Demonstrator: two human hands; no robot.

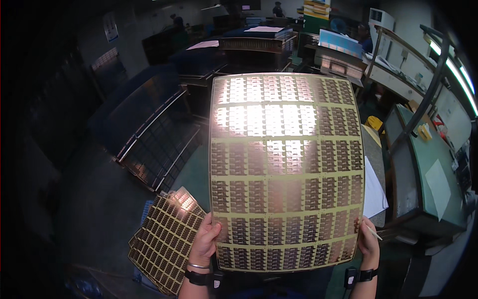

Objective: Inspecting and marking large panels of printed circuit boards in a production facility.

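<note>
A large printed circuit board panel (286, 177), with rows of coppery patterns divided by yellow-green strips, is held up in front of me. Light glares off its upper left part. My left hand (203, 241) grips its lower left edge, thumb on the face. At the lower right edge, my right hand (367, 238) is closed on the panel too. A thin pale stick, perhaps a pen (374, 232), pokes out from that hand. The fingers behind the panel are hidden. Below and left of it lies a stack of similar panels (164, 239), slightly fanned out.
Dark racks (149, 134) loaded with stacks stand at left and behind. On the right is a green-topped table (423, 149) with a white paper (439, 187) on it. Another white sheet (374, 192) lies beside the panel's right edge. People are in the background.
</note>
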